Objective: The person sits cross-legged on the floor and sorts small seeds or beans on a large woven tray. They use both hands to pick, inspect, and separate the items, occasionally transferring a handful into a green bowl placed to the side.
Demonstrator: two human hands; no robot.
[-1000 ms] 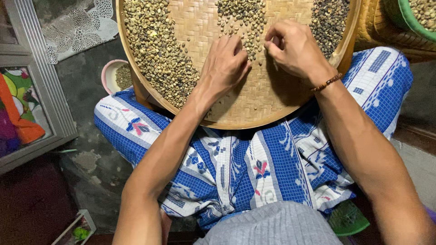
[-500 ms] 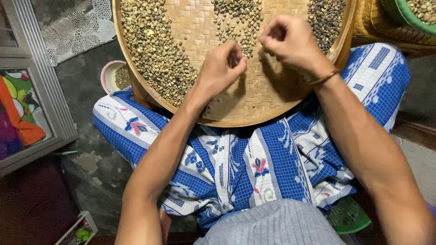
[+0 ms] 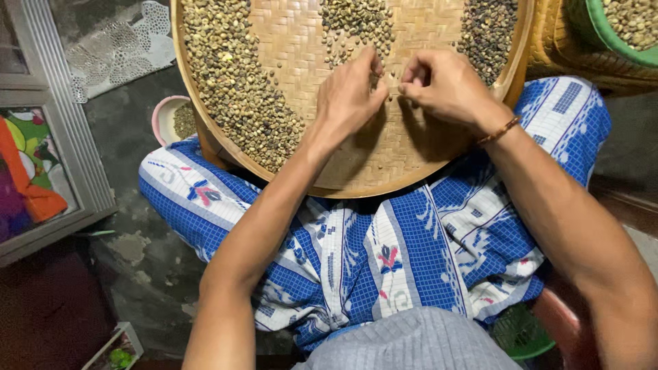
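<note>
Resting across your lap: one round woven bamboo tray point(image 3: 288, 41), carrying a pale bean heap point(image 3: 233, 75) along its left side, a small middle pile of beans point(image 3: 356, 27) and a darker heap point(image 3: 488, 31) at the right. Your left hand point(image 3: 351, 96), fingers loosely curled together, tips touching beans at the middle pile's near edge; your right hand point(image 3: 445, 85), thumb and fingertips pinched shut just beside it, contents too small to tell. Adjacent: pink bowl point(image 3: 164, 116) on the floor left of the tray, green bowl point(image 3: 603, 34) of beans at the upper right.
</note>
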